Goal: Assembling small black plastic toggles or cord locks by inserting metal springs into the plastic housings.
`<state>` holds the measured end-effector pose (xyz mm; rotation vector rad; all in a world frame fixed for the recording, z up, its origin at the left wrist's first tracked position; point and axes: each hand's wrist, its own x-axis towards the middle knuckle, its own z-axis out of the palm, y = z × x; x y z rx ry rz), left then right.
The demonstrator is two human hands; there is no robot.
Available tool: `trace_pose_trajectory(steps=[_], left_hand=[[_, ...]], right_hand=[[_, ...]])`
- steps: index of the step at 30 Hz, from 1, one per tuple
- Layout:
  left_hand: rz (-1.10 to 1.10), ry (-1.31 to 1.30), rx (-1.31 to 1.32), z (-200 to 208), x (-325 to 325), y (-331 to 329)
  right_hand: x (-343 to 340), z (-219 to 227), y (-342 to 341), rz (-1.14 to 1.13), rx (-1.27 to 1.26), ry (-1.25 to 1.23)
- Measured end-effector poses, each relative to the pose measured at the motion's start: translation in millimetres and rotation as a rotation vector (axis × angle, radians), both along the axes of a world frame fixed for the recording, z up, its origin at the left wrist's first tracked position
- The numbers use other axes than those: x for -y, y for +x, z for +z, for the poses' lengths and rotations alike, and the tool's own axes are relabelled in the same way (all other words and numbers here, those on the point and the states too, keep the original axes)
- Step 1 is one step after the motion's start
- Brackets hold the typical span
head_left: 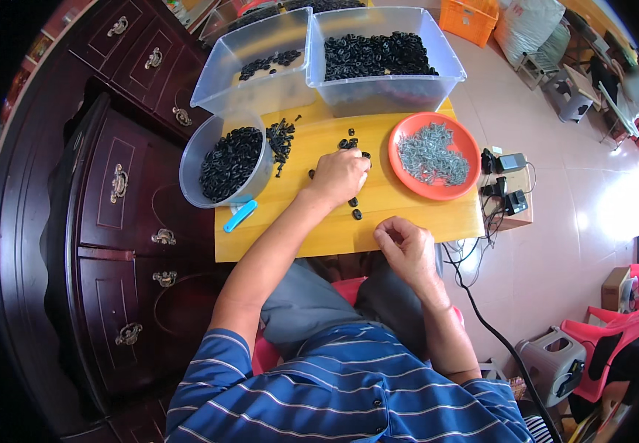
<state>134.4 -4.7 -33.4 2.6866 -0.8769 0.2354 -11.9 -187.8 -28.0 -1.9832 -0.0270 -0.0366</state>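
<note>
Left hand (339,176) down on the bench (297,236) — fingers curled over loose black rings (354,208), grip hidden. Right hand (406,247) loosely closed, contents unclear. Round tub (227,164) filling — bin (382,55) still loaded.

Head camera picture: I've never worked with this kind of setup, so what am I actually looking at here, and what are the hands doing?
This is one wide, curved view from a camera worn on a person's head, looking down; there is no machine. The person sits at a small yellow table. The left hand reaches out over a few loose black rings on the tabletop; whether it grips one is hidden. The right hand is curled at the table's near edge, and what it holds, if anything, cannot be seen. On the table stand a round clear tub of black rings, an orange plate of small grey metal pieces, two clear bins with more black rings, and a blue tool.
</note>
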Motion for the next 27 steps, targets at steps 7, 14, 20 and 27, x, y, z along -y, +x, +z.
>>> trace_pose_trajectory(steps=[7,14,20,27], left_hand=[[-0.052,0.024,-0.049,0.3,-0.2,12.2],[0.002,-0.072,-0.08,5.4,-13.7,14.8],[0.012,-0.06,-0.092,6.7,-15.3,15.0],[-0.045,-0.008,-0.086,-2.5,-9.5,20.8]], right_hand=[[-0.4,-0.9,-0.1,-0.013,0.009,0.034],[-0.4,-2.9,2.9,-0.02,0.031,0.046],[2.0,-5.2,8.5,-0.019,-0.028,0.032],[0.0,-5.9,17.5,-0.068,-0.024,0.005]])
